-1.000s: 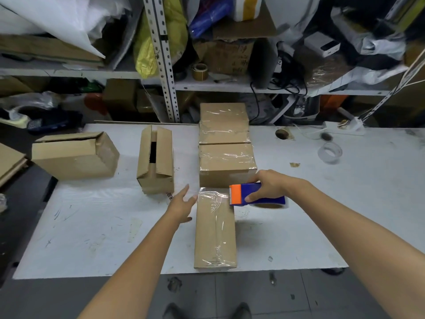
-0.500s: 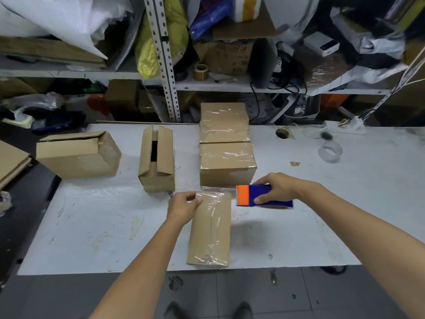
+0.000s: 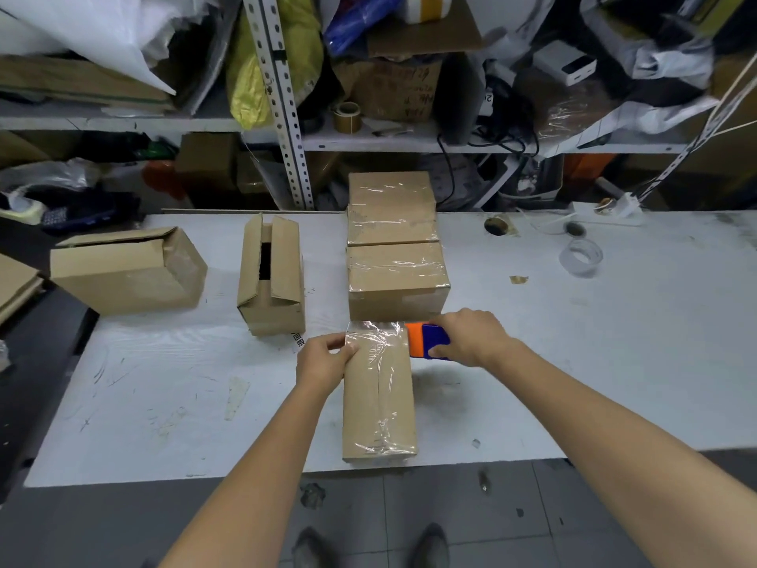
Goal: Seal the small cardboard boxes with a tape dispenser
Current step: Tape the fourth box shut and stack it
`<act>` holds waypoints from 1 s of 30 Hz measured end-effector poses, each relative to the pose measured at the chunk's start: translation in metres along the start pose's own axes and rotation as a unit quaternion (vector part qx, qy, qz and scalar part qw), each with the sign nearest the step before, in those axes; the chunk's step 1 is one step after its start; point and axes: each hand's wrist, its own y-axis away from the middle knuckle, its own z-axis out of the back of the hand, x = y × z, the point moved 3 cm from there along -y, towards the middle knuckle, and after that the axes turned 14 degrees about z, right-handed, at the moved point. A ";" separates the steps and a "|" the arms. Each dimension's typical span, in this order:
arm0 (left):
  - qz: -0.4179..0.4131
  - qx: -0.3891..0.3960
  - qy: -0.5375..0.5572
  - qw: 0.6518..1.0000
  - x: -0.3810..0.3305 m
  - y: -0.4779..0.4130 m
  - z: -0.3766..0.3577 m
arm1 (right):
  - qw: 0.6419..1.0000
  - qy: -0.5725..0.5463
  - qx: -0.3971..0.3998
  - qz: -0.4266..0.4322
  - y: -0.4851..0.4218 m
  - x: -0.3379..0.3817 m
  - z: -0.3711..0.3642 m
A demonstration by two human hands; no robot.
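**Head view.** The long cardboard box [image 3: 379, 403] lay flat on the white worktop [image 3: 164, 383], its top seam running away from the person. Clear tape covered that seam lengthwise.

The left hand [image 3: 325, 360] gripped the far left corner of the box. Its fingers [image 3: 342, 350] were curled over the edge onto the tape film, apparently to steady the box and hold the tape down.

The right hand [image 3: 471, 336] was clamped round the blue-and-orange tape dispenser [image 3: 426, 341], with the orange end touching the far right corner of the box. This placement suited laying or cutting a strip across the far end.

Just beyond the box, two sealed boxes [image 3: 395, 276] stood in line, presumably set aside as finished. Beyond and left of the box stood an open-flapped carton [image 3: 272, 276]. Further left lay a carton on its side [image 3: 127, 272]. Judging by their loose flaps, both awaited sealing.
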 end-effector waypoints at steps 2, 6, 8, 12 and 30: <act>0.001 -0.003 0.011 1.000 0.003 0.000 -0.001 | 0.999 -0.018 -0.023 -0.028 0.001 0.003 -0.013; 0.009 0.005 0.026 1.000 0.004 0.006 0.001 | 0.980 -0.153 -0.053 -0.114 0.008 -0.003 -0.040; 0.017 0.007 0.029 0.999 0.005 0.009 0.001 | 0.977 -0.143 -0.069 -0.144 0.013 -0.009 -0.048; 0.041 0.012 0.048 0.998 0.004 0.015 -0.002 | 0.981 -0.049 -0.081 -0.168 0.016 -0.018 -0.060; -0.043 0.006 0.082 0.996 -0.029 0.070 0.015 | 0.878 -0.440 -0.168 -0.088 0.031 0.042 -0.028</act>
